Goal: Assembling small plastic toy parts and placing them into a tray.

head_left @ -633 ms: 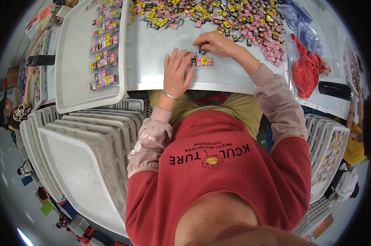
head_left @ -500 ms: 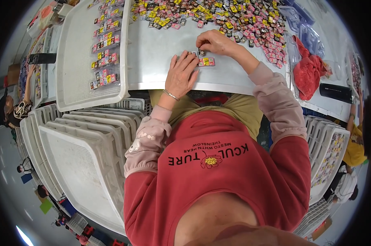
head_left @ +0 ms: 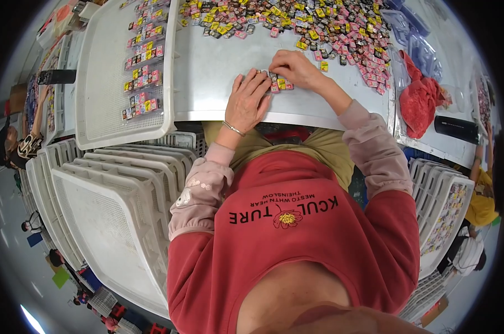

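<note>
Small flat rectangular pieces in pink, yellow and black stand together in a short row on the metal worktop near its front edge. My left hand lies over the left part of this row, fingers stretched out and partly hiding it. At the far side of the row is my right hand, fingers bent and tips pinched together beside the left fingertips. Whatever sits in that pinch is hidden by the fingers. A large loose heap of the same pieces spreads beyond both hands.
On the left, a white mesh tray holds clear packs of pieces. Stacked white trays stand below it. To the right lie a red cloth, clear plastic shells and a black box. Other people work at both sides.
My right hand has come slightly nearer to me, its fingertips lowered onto the row of pieces. My left hand has stayed in place.
</note>
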A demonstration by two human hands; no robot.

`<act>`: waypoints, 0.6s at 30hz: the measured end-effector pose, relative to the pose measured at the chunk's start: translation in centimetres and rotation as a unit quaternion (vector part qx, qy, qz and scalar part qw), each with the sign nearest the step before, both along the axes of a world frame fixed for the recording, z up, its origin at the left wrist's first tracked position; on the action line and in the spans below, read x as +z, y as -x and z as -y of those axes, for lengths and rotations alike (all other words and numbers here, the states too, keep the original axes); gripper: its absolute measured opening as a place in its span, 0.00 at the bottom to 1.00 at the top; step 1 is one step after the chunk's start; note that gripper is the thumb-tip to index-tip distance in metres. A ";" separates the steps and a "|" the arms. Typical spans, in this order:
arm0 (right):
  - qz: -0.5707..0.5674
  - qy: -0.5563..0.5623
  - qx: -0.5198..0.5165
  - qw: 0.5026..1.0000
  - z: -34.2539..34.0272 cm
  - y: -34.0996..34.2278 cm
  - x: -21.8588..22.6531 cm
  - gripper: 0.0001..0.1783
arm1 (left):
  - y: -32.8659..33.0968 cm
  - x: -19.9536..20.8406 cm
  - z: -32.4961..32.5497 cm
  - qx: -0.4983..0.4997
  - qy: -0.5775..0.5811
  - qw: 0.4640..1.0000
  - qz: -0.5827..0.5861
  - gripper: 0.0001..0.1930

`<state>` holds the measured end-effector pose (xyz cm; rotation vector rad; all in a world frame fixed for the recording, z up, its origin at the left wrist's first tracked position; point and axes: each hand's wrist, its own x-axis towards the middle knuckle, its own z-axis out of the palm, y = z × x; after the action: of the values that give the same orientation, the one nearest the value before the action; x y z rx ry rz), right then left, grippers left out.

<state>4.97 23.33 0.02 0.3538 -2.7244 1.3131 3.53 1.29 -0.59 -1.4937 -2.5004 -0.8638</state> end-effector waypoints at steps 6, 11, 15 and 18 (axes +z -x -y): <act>0.014 0.073 -0.059 0.996 0.1 -2.2 1.8 0.05 | 0.1 0.0 -0.1 0.020 -0.030 0.999 0.027 0.22; -0.035 0.009 -0.040 0.999 2.9 -5.0 0.7 0.06 | 0.4 -0.1 -0.2 0.021 -0.038 0.999 0.032 0.21; -0.128 -0.160 -0.120 0.971 4.4 -5.3 0.3 0.03 | 0.3 -0.2 -0.3 0.016 -0.056 0.997 0.044 0.20; -0.139 -0.190 -0.118 0.965 4.4 -5.2 0.2 0.03 | 0.4 -0.4 -0.2 0.008 -0.031 0.999 0.004 0.19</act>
<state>10.19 18.94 0.23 0.2113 -2.6583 0.6251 3.13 1.48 -1.02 -1.4529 -2.4637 -0.9356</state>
